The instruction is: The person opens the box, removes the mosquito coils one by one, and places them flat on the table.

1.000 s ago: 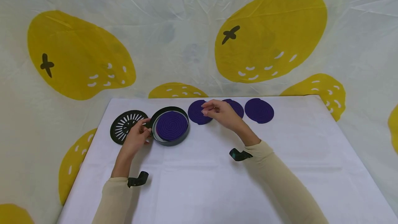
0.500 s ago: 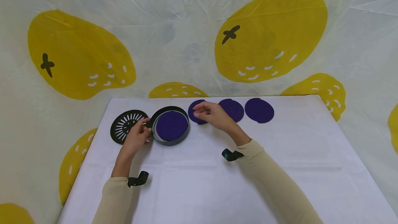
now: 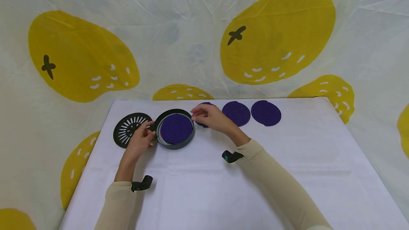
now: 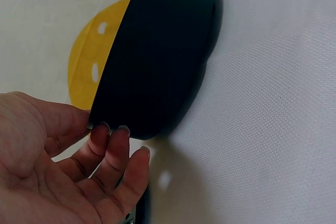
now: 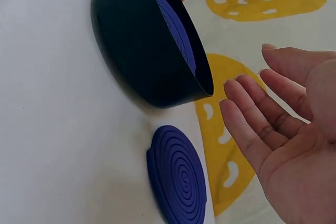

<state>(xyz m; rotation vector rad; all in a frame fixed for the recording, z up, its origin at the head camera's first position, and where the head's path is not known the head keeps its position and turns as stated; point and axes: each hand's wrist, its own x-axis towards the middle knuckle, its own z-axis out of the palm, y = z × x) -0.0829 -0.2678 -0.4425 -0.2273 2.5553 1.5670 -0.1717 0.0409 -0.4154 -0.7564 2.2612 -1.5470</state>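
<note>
A dark round container [image 3: 175,147] with upright walls stands at the back left of the table. Inside it lies a purple coaster [image 3: 176,128] with a spiral pattern. My left hand [image 3: 139,139] pinches the container's left edge between thumb and fingers, as the left wrist view shows from below the rim [image 4: 147,61]. Above the container's right edge, my right hand [image 3: 209,118] is held with loosely bent fingers and nothing in it. In the right wrist view that hand [image 5: 283,119] is apart from the container [image 5: 142,40]. Another purple coaster [image 5: 178,177] lies under it, partly hidden in the head view.
Two more purple spiral coasters, one nearer [image 3: 236,113] and one farther right [image 3: 266,113], lie along the table's back edge. A black slotted disc [image 3: 123,134] lies left of the container, partly behind my left hand. A white cloth [image 3: 204,194] covers the table.
My right hand has moved left, from over the nearest loose coaster to the container's right rim, uncovering the middle coaster. My left hand and the container have stayed in place.
</note>
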